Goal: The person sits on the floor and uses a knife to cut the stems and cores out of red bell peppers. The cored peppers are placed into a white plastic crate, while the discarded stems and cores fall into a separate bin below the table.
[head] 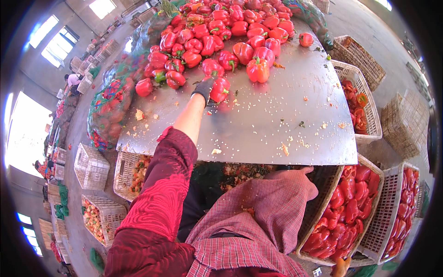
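My left hand (204,90), in a dark glove, is closed around the near side of a red bell pepper (220,90) on the metal tabletop (249,128). Just beyond it is another red pepper (211,67), at the edge of a large heap of red bell peppers (221,26). A paler orange-red pepper (258,70) stands to the right. At the bottom edge, a small tan shape appears that may be part of my right hand (341,267); whatever it holds is hidden. Seeds and scraps of pepper core are scattered over the metal.
Plastic crates of red pepper pieces stand at my right (341,214) and beside the table's right edge (368,136). A crate (119,173) of core scraps sits under the table's left front. Net sacks of peppers (110,114) lean at the left. A plaid apron (249,207) covers my lap.
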Demonstrator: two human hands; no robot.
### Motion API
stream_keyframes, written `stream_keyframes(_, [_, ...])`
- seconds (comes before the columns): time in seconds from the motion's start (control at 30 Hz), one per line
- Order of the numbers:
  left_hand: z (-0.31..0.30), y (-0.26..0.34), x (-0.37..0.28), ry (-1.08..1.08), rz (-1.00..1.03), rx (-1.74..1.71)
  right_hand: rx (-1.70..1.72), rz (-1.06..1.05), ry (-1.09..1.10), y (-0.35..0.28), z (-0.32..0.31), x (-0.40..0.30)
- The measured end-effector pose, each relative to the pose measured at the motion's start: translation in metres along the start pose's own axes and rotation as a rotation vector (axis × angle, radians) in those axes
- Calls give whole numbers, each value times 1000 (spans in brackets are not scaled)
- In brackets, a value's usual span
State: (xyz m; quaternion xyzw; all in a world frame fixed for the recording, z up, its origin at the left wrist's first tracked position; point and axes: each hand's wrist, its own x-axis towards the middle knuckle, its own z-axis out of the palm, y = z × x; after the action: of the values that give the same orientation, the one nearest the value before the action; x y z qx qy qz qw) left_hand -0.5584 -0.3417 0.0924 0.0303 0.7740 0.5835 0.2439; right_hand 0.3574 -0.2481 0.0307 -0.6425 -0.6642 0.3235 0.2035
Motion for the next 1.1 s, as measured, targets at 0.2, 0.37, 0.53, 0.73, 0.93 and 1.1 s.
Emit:
stream_keyframes(0.2, [-7,-28,-34,-8,73,-288,347,-136,15,-195,59,68])
stream_keyframes(0.37, [13,-59,-68,190,347,-32,718,-113,-492,-399,189,75])
stream_keyframes(0.53, [6,-40,-130,184,582,421,785,-206,-872,-515,283,56])
stream_keyframes(0.73, [-20,-33,-199,-18,776,843,851,18,-1020,-500,368,33])
stream_keyframes(0.93, [2,-66,-174,6,848,936,552,-128,-924,-506,370,21])
stream_keyframes(1.1, [15,-88,-174,223,798,855,149,-391,-1016,-536,350,23])
